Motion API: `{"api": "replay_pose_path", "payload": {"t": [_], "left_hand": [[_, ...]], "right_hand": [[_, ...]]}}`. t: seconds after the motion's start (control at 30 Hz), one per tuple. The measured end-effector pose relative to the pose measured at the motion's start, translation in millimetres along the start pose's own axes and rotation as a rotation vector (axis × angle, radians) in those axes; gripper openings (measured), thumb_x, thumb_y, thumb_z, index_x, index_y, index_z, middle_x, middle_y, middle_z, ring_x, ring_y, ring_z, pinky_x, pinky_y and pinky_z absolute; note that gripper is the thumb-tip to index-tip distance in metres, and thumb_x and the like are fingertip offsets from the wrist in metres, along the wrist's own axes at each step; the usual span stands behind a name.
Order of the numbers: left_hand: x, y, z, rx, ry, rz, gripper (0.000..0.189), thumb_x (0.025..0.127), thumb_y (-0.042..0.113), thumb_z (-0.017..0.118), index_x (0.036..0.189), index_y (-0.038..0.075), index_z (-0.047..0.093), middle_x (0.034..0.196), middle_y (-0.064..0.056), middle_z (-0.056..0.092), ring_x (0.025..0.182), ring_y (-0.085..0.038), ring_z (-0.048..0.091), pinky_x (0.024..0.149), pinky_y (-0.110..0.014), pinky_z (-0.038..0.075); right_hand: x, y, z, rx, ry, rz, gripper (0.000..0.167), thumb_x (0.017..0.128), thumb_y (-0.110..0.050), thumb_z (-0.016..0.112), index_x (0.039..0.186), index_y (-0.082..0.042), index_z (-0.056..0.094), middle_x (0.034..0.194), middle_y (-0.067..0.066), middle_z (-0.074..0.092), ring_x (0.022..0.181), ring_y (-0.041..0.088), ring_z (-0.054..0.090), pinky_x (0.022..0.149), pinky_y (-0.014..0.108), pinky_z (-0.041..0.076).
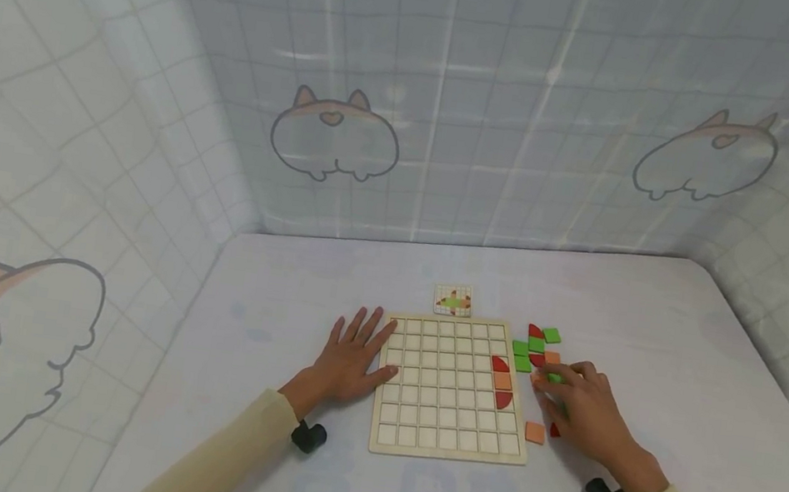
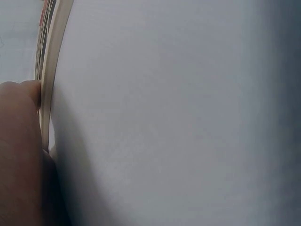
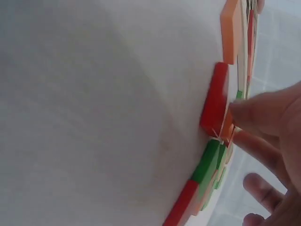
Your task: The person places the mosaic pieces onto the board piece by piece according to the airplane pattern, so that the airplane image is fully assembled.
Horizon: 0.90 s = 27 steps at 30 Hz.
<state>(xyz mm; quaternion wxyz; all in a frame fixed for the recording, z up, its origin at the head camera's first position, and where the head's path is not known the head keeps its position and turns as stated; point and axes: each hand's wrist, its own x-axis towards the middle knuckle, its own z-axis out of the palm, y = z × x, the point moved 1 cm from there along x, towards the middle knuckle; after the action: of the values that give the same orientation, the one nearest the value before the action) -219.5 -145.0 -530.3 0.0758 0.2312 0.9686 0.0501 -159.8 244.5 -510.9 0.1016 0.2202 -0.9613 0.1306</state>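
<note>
A wooden grid board point(image 1: 436, 457) lies flat on the table. My left hand point(image 1: 348, 357) rests spread at its left side, index finger and thumb reaching over the edge; the left wrist view shows a finger against the board's rim point(image 2: 52, 61). At the board's right side my right hand point(image 1: 586, 412) hovers low over loose tiles, thumb and index finger bent around an orange square tile point(image 1: 537, 380). In the right wrist view a red tile point(image 3: 215, 101) stands just in front of the thumb, partly hiding the orange tile point(image 3: 227, 124).
Two red quarter-circle tiles point(image 1: 503, 400) and an orange tile point(image 1: 502, 381) sit in the board's rightmost column. Several green tiles point(image 1: 521, 348) and other loose pieces lie beside it. Another orange tile point(image 1: 535, 432) lies nearer the front. A small pattern card point(image 1: 452, 300) lies behind the board.
</note>
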Motion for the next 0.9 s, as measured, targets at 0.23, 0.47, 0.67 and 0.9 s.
{"api": "replay_pose_path", "payload": {"t": [0.23,0.47,0.67,0.9], "left_hand": [[2.7,-3.1,6.1,0.003,0.021,0.002,0.083,0.094,0.074,0.022,0.16,0.025,0.005,0.165,-0.006,-0.005,0.149,-0.03,-0.009,0.113,-0.058,-0.001],[1.5,-3.5,5.0,0.009,0.003,-0.004,0.084,0.093,0.075,0.019,0.16,0.027,0.002,0.164,-0.005,-0.008,0.148,-0.03,-0.011,0.114,-0.058,-0.002],[-0.9,-2.2,1.5,-0.005,0.027,0.013,0.083,0.095,0.072,0.025,0.16,0.023,0.008,0.164,-0.008,-0.002,0.149,-0.032,-0.006,0.113,-0.06,0.002],[0.2,-1.7,3.0,-0.006,0.024,0.009,0.083,0.095,0.072,0.024,0.16,0.024,0.008,0.165,-0.008,-0.002,0.149,-0.032,-0.007,0.113,-0.06,0.001]], "right_hand": [[7.3,2.5,-5.2,0.031,-0.006,-0.058,0.019,0.071,-0.017,0.09,0.087,-0.019,0.079,0.091,-0.008,0.07,0.09,0.019,0.052,0.069,0.035,0.032],[14.9,3.9,-5.5,0.014,-0.033,-0.136,0.019,0.068,-0.018,0.09,0.083,-0.018,0.078,0.085,-0.01,0.07,0.081,0.014,0.051,0.07,0.034,0.041],[27.4,-2.1,-6.0,0.078,-0.006,-0.177,0.02,0.069,-0.018,0.088,0.085,-0.02,0.077,0.085,-0.015,0.068,0.082,0.012,0.05,0.072,0.034,0.041],[43.2,-20.0,2.7,0.191,0.03,-0.278,0.019,0.07,-0.015,0.086,0.087,-0.016,0.078,0.088,-0.01,0.071,0.085,0.012,0.053,0.076,0.037,0.043]]}}
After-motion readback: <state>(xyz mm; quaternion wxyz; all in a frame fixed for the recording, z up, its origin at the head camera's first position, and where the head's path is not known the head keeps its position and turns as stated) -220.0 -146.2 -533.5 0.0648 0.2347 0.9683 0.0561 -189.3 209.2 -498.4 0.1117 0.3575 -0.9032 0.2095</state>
